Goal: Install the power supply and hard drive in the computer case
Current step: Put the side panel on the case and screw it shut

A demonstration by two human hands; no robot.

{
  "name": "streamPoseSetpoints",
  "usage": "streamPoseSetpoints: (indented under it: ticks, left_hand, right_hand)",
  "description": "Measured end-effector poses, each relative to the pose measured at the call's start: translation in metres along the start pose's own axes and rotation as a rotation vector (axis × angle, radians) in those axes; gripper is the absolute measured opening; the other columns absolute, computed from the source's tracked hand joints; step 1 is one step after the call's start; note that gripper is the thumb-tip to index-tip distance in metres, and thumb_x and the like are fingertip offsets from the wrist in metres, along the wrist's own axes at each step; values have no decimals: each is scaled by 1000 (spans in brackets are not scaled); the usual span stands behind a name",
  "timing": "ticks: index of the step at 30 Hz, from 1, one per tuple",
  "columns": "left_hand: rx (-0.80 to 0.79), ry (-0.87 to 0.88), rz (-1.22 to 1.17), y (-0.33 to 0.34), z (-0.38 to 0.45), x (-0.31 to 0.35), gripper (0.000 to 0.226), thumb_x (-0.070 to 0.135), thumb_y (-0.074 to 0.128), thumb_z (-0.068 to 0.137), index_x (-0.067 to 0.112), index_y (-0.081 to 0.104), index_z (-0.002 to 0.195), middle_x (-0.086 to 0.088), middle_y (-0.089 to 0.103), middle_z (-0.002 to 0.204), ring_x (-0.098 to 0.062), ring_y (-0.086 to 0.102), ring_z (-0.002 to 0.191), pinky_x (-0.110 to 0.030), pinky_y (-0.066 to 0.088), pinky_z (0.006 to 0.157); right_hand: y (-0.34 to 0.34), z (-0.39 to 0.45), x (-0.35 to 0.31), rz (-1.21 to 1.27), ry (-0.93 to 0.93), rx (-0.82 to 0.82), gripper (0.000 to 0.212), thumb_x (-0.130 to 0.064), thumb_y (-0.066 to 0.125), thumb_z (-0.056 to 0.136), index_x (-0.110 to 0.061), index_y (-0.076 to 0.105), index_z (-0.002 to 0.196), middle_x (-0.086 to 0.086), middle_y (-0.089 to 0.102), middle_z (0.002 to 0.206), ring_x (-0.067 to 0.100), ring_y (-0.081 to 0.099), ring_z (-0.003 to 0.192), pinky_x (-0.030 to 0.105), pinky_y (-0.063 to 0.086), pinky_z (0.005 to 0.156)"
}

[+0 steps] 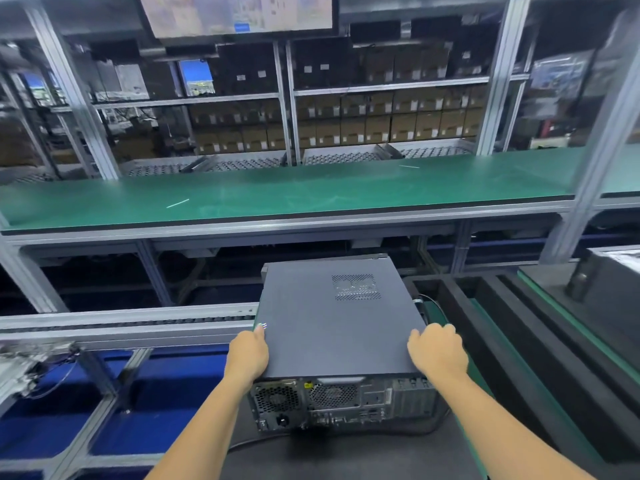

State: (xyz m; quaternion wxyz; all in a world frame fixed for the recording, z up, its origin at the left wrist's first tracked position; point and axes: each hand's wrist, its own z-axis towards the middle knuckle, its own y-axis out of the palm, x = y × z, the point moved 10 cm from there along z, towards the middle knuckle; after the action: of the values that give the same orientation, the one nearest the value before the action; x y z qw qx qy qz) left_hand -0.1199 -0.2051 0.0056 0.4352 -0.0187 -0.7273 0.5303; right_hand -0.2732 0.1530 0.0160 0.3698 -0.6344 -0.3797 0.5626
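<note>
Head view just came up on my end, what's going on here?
A person grips a closed dark grey metal computer case lying flat, left hand on its left edge, right hand on its right edge. Its rear panel of fans and ports faces the camera. Beyond lies a long green-topped workbench; black foam trays sit to the right.

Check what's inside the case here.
Nothing inside shows: the case has its side panel on, both hands, left and right, gripping its edges. Only rear fan grilles and ports are visible.
</note>
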Motion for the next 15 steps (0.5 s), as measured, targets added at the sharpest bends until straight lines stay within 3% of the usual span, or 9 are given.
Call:
streamPoseSetpoints:
  ticks: [2,4,6,8,15]
  left_hand:
    - [6,-22,-30,0,3,-2,47,33,27,104,-1,58,94,-21,62,102,-30,52,80,-34,40,67]
    - [-5,15,29,-1,5,4,42,26,27,104,0,59,112,-21,60,108,-32,54,91,-36,43,73]
    - [-22,75,147,-2,11,12,41,16,25,103,8,48,135,-19,58,117,-34,53,106,-35,43,82]
    - [-21,105,209,-4,14,19,44,12,24,101,12,40,142,-19,58,120,-34,53,110,-34,43,85]
    - [-45,44,112,-9,9,-21,40,18,22,102,1,57,113,-25,58,112,-36,51,99,-43,43,86]
  right_hand:
    - [-6,-1,-1,-2,-14,38,38,-31,43,101,-2,57,122,17,50,130,34,50,118,41,45,93]
    - [-8,-1,-1,17,-7,18,38,-33,42,101,-3,56,121,17,50,131,34,50,117,40,44,91]
    - [-8,0,-3,17,-16,7,37,-33,42,101,-4,58,117,16,50,130,34,51,115,40,45,90]
    - [-9,0,-2,9,-19,19,35,-33,43,100,-5,58,114,16,50,129,33,52,114,40,45,89]
    - [-8,-9,-17,19,-92,66,39,-34,41,101,-4,59,120,15,50,126,34,56,109,40,47,86]
